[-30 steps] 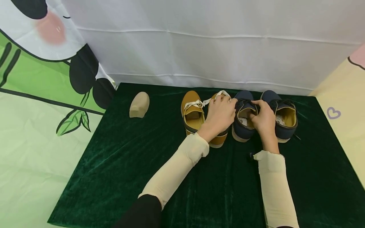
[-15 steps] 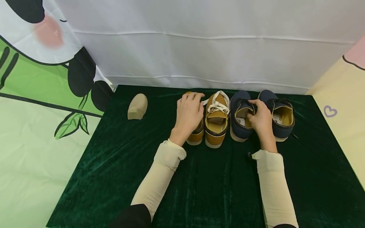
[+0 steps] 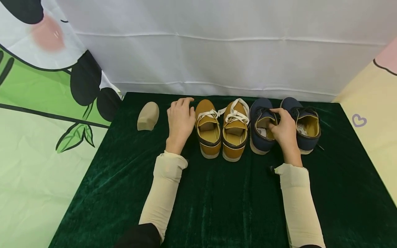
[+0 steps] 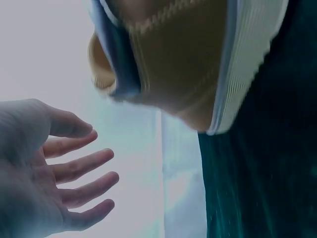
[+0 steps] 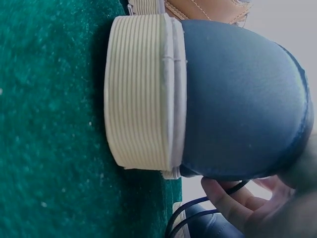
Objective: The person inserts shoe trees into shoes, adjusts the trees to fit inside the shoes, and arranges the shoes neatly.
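Note:
My left hand [image 3: 181, 120], fingers spread loosely and holding nothing, is just left of a pair of tan lace-up shoes. The left tan shoe [image 3: 211, 139] stands close to its fingertips; the right tan shoe [image 3: 234, 141] is beside it, both with white laces. In the left wrist view the hand [image 4: 64, 168] appears below the tan shoe's side [image 4: 178, 64]. My right hand [image 3: 284, 132] grips the right side of the left navy shoe [image 3: 260, 141], thumb inside the opening. The right wrist view shows that shoe's heel [image 5: 237, 99], with fingers [image 5: 225, 201] at its side.
The right navy shoe [image 3: 307, 134], with dark laces, stands right of the gripped one. A beige, toe-shaped block [image 3: 148, 116] lies at the left of the green velvet cloth [image 3: 217, 206]. A white curtain [image 3: 201, 62] hangs right behind the shoes.
My left hand has moved left, from over the right tan shoe, across the left tan shoe, to its left side, uncovering both. My right hand has stayed on the left navy shoe.

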Tool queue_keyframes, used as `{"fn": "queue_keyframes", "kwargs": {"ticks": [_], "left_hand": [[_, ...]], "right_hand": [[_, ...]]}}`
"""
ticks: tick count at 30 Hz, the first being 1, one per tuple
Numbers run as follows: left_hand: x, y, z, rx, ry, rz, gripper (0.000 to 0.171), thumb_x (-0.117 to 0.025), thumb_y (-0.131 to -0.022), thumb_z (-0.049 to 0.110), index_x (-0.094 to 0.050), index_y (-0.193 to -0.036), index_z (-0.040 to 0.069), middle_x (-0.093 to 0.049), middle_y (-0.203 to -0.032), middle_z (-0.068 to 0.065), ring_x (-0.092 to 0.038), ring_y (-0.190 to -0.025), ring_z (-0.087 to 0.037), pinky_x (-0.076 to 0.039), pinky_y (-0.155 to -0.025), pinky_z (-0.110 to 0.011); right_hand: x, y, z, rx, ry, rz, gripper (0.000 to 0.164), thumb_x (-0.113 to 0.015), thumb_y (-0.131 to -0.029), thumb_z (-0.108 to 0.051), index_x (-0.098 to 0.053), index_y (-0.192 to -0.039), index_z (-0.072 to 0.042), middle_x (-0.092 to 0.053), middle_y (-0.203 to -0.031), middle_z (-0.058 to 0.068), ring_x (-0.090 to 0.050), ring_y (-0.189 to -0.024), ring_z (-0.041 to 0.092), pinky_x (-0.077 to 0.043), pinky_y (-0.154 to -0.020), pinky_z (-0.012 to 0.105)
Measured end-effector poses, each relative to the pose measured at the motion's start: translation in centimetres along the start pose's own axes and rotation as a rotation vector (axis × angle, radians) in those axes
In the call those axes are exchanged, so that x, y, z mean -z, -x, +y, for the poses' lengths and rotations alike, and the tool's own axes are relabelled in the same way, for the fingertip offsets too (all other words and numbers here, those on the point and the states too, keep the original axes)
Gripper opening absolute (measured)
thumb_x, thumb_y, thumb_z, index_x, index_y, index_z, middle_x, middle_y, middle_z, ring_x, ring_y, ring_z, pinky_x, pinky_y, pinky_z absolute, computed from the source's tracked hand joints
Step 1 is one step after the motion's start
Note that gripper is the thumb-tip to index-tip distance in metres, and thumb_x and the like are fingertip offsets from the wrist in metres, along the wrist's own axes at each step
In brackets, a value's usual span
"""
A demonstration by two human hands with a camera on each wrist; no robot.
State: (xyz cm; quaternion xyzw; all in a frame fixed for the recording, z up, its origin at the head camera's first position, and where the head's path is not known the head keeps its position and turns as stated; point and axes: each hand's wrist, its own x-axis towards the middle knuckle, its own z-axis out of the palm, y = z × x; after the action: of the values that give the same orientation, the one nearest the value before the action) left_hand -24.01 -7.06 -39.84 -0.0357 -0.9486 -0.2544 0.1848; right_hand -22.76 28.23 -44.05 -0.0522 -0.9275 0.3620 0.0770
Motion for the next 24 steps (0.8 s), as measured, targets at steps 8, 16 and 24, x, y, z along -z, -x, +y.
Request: {"fn": "queue_keyframes", "kwargs": {"ticks": [8,16,24], "left_hand": [[1.7,-0.6,-4.6,0.156,0.01,0.084,0.032,-0.058,-0.106,0.014,-0.064,-0.136,0.009,-0.06,-0.145,-0.017,-0.049,-0.133,-0.04,-0.037,-0.116,-0.054],[2.9,-0.6,-7.7,0.303,-0.001,0.076,0.036,-0.058,-0.105,0.014,-0.059,-0.141,0.009,-0.053,-0.151,-0.019,-0.04,-0.143,-0.044,-0.029,-0.118,-0.064],[3.5,-0.4,-10.1,0.44,0.011,0.006,0.051,-0.055,-0.098,0.004,-0.051,-0.149,0.004,-0.039,-0.16,-0.026,-0.03,-0.149,-0.049,-0.023,-0.12,-0.07]], "right_hand": [[0.0,0.1,0.1,0.008,-0.009,0.005,0.055,-0.072,-0.093,-0.003,-0.057,-0.146,-0.008,-0.051,-0.153,0.025,-0.044,-0.144,0.048,-0.036,-0.119,0.066],[-0.1,0.1,0.4,0.012,-0.014,0.011,0.054,-0.072,-0.093,-0.004,-0.057,-0.145,-0.007,-0.051,-0.153,0.025,-0.042,-0.145,0.049,-0.034,-0.12,0.067],[-0.1,0.1,0.5,0.017,-0.019,0.012,0.056,-0.072,-0.092,-0.002,-0.057,-0.146,-0.007,-0.051,-0.153,0.026,-0.043,-0.145,0.049,-0.034,-0.119,0.067]]}}
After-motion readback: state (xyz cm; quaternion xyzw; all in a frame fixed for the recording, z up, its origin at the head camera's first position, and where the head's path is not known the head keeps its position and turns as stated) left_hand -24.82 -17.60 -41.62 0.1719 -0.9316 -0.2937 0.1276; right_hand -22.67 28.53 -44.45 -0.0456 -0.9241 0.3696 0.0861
